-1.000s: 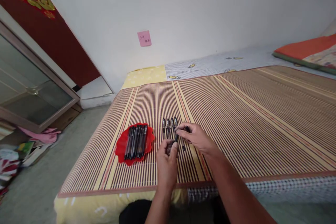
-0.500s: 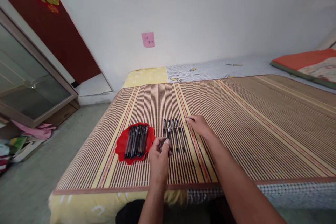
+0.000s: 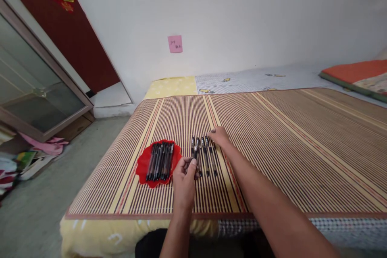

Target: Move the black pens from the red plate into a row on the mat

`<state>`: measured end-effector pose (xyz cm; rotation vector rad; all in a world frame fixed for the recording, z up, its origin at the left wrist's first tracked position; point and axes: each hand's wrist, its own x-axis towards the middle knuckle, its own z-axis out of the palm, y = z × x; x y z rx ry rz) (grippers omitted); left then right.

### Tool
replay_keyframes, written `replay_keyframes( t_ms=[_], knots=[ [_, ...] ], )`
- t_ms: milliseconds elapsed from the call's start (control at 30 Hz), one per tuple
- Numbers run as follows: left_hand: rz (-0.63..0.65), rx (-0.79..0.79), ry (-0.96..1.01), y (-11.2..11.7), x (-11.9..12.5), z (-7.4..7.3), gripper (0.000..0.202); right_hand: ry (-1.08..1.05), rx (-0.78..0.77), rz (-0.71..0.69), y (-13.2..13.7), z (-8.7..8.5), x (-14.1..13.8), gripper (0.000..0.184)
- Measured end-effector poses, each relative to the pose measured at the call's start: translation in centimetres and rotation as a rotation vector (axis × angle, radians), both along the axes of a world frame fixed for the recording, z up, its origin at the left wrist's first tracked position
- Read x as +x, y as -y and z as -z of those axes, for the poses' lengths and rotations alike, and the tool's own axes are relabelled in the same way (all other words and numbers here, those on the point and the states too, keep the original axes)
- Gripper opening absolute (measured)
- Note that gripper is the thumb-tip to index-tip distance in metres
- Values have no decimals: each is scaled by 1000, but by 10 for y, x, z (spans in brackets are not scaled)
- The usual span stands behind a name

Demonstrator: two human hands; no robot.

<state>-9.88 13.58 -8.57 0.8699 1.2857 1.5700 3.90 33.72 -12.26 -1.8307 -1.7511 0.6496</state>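
My left hand (image 3: pixel 185 169) is closed around a pen (image 3: pixel 195 152), its dark end pointing up between thumb and fingers. Just beyond it, several dark-capped pens (image 3: pixel 205 159) lie side by side on the striped mat, partly covered by that hand. My right hand (image 3: pixel 220 135) is over the far end of the rightmost pen, fingers pinched together. Whatever is between those fingertips is too small and hidden to make out. To the left, a red scalloped dish (image 3: pixel 142 167) holds a row of several more dark pens (image 3: pixel 160 161).
The striped mat (image 3: pixel 272 149) covers a bed whose front edge runs close before me. A folded orange quilt (image 3: pixel 353 72) lies at the far right. Behind stands a white wall with a pink note (image 3: pixel 175 44). A glass-panelled door (image 3: pixel 39 76) leans at the left.
My right hand has moved slightly left and away from me, onto the far ends of the pens. My left hand keeps its grip on the pen. The view has shifted slightly.
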Motion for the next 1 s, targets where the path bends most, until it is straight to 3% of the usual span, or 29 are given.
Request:
replay_keyframes(
  t_ms=[533,767,1000],
  knots=[
    [19,13,-31,-1,-3,4,23,137,-29,-21,2,-1,-4,30],
    [15,-2,-36,-2,-2,4,23,119,-26,-70,1,0,5,12],
    [22,-10,-43,-3,-1,7,23,74,-42,-80,3,2,7,10]
  ],
)
